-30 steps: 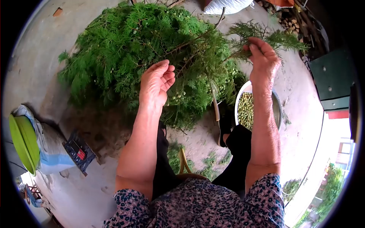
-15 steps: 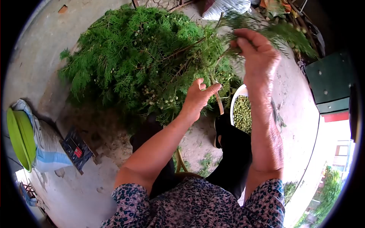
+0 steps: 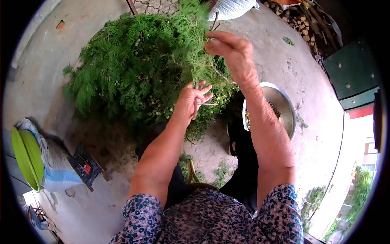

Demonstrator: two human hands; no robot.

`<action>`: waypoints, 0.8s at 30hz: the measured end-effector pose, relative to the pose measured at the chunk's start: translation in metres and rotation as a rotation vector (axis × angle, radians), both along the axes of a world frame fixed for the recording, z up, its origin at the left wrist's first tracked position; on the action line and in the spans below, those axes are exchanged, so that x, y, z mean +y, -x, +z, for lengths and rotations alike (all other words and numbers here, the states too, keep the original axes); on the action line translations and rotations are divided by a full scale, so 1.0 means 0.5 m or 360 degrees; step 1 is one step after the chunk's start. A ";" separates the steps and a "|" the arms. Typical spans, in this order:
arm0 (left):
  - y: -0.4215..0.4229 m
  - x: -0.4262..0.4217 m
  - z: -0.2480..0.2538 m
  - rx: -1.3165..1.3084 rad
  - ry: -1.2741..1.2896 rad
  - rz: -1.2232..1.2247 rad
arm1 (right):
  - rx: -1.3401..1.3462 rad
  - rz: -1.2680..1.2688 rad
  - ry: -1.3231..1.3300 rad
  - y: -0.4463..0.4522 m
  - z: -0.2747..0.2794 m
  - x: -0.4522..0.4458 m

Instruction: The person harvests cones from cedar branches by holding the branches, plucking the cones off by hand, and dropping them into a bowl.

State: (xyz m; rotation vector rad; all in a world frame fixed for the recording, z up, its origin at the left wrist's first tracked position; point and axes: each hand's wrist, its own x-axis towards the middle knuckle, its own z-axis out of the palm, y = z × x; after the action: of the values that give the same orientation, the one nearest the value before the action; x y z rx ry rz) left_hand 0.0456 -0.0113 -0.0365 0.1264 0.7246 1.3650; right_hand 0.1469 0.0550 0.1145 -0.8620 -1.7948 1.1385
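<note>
My left hand [image 3: 192, 101] is closed loosely around the woody stem of a leafy evergreen branch [image 3: 198, 67], with a thin bare twig jutting out beside the fingers. Above and to its right, my right hand [image 3: 235, 55] pinches at the same branch's foliage, which is blurred by motion. What exactly lies between those fingertips is partly hidden. Behind both hands spreads a large heap of green evergreen branches [image 3: 126, 61], dotted with small pale green cones. Partly covered by my right forearm, a metal basin [image 3: 287, 107] holds many small greenish cones.
A lime-green tub [image 3: 26, 156] leans against a white and blue sack [image 3: 57, 171] on the left, near a dark crate [image 3: 85, 164]. A white sack [image 3: 233, 9], stacked firewood [image 3: 302, 26] and a green cabinet [image 3: 352, 75] stand farther off. Leaf scraps litter the concrete floor.
My right hand has moved left, and the foliage that trailed off to the right has swung toward the heap. My left hand has shifted left and slightly down. More of the basin shows.
</note>
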 end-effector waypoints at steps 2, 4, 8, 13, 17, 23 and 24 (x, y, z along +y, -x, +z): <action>0.033 -0.004 0.003 0.0127 -0.0061 -0.0086 | 0.0177 -0.0452 0.0078 -0.056 -0.095 0.042; 0.073 0.000 -0.009 0.0207 -0.0102 -0.0209 | -0.0319 -0.0872 0.0010 -0.143 -0.239 0.082; 0.106 -0.008 0.033 0.0412 0.0083 -0.0337 | -0.0632 -0.1066 0.0154 -0.209 -0.387 0.076; 0.128 -0.011 0.043 0.0474 0.0091 -0.0358 | -0.1234 -0.0737 -0.0190 -0.169 -0.449 0.088; 0.159 -0.015 0.039 0.0372 -0.0084 -0.0209 | -0.1649 -0.0484 0.0075 -0.135 -0.447 0.099; 0.180 -0.013 0.046 0.0235 -0.0093 -0.0054 | -0.1286 -0.0487 -0.0145 -0.155 -0.504 0.099; 0.176 -0.012 0.053 0.0216 -0.0103 -0.0034 | -0.1113 -0.0395 -0.0036 -0.151 -0.490 0.095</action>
State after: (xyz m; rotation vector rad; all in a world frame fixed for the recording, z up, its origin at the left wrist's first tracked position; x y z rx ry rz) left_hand -0.0426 -0.0175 -0.0099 0.2799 0.7903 1.3694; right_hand 0.2222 0.1028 -0.1305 -1.5545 -2.1507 0.6904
